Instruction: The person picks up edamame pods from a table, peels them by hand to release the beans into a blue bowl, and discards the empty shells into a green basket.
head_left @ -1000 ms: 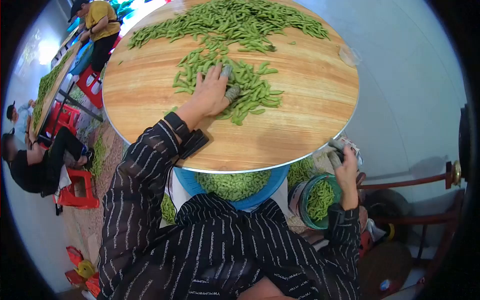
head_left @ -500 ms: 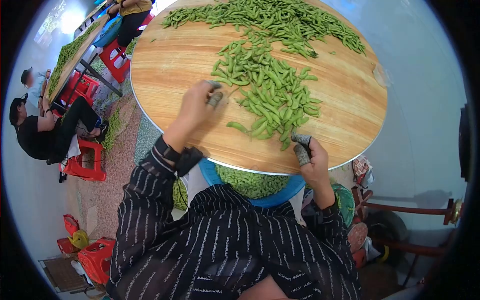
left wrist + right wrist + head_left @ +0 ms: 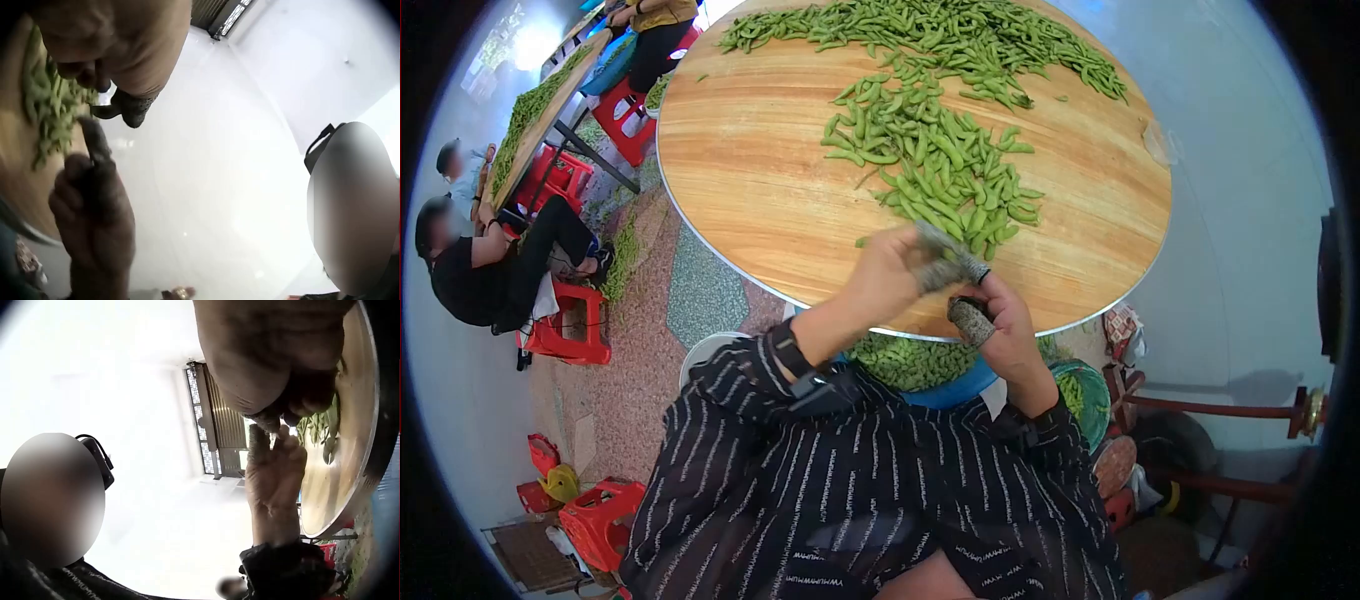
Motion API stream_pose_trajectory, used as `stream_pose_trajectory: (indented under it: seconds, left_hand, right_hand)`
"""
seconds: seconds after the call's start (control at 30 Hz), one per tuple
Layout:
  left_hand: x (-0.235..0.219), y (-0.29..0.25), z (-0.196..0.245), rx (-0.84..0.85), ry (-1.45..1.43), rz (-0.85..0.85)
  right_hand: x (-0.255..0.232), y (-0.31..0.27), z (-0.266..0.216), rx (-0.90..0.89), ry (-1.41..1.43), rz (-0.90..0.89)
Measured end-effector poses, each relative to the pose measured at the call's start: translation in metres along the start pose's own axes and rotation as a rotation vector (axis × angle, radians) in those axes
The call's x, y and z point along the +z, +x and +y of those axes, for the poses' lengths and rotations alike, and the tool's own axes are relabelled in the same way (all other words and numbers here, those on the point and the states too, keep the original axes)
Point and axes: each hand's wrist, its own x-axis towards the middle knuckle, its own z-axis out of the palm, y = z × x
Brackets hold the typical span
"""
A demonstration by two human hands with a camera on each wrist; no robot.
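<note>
Over the front edge of the round wooden table [image 3: 740, 190], my left hand [image 3: 875, 285] and right hand [image 3: 1010, 335] meet at their fingertips. Grey woven covers wrap the thumb and a finger of each hand. The left fingers are bent and blurred; the right thumb and forefinger point up toward them. In the right wrist view, the left hand [image 3: 275, 494] reaches up to the right hand [image 3: 269, 356], and I cannot tell what lies between the fingers. Just beyond the hands lies a loose pile of green soybean pods [image 3: 945, 165].
A larger heap of pods [image 3: 920, 40] covers the table's far side. Below its front edge stands a blue basin [image 3: 970, 385] of shelled beans [image 3: 910, 362]. A green bucket [image 3: 1097, 425] is at the right. Red stools [image 3: 565, 330] and seated people are at the left.
My left hand has left the pod pile and come back toward me. My right hand has moved in from the table's right edge, over the bucket, to meet it. The head view has shifted.
</note>
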Motion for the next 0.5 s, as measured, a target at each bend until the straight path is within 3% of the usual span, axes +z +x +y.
stream_pose_trajectory:
  seconds: [0.1,0.13,0.2,0.23,0.27,0.3,0.33,0.37,0.47,0.5]
  left_hand:
    - [0.015,-0.006,-0.009,-0.084,-0.089,-0.132]
    - [0.015,-0.009,-0.002,-0.049,0.058,-0.131]
    - [0.005,-0.013,0.012,-0.033,0.366,-0.067]
    - [-0.008,-0.013,0.013,-0.038,0.364,-0.070]
    - [-0.023,-0.013,0.013,0.107,0.704,-0.017]
    - [-0.037,-0.012,0.013,0.260,1.043,0.036]
    - [-0.050,-0.011,0.010,0.257,1.040,0.030]
    - [-0.061,-0.011,0.005,0.254,1.179,0.022]
    - [-0.069,0.000,-0.001,0.225,1.344,0.006]
    - [-0.067,0.000,-0.003,0.196,1.372,-0.004]
  right_hand:
    - [-0.014,-0.007,0.000,-0.107,-0.192,-0.046]
    - [-0.019,-0.014,-0.008,-0.052,-0.272,-0.017]
    - [-0.040,-0.034,-0.009,-0.119,-0.454,0.064]
    - [-0.056,-0.046,-0.008,-0.099,-0.581,0.111]
    - [-0.076,-0.062,-0.008,-0.079,-0.706,0.159]
    - [-0.107,-0.080,-0.012,-0.009,-1.028,0.069]
    - [-0.126,-0.093,0.005,-0.010,-1.046,0.180]
    - [-0.134,-0.107,0.006,0.173,-1.299,0.314]
    - [-0.152,-0.123,0.012,0.164,-1.464,0.376]
    - [-0.155,-0.121,0.014,0.093,-1.256,0.368]
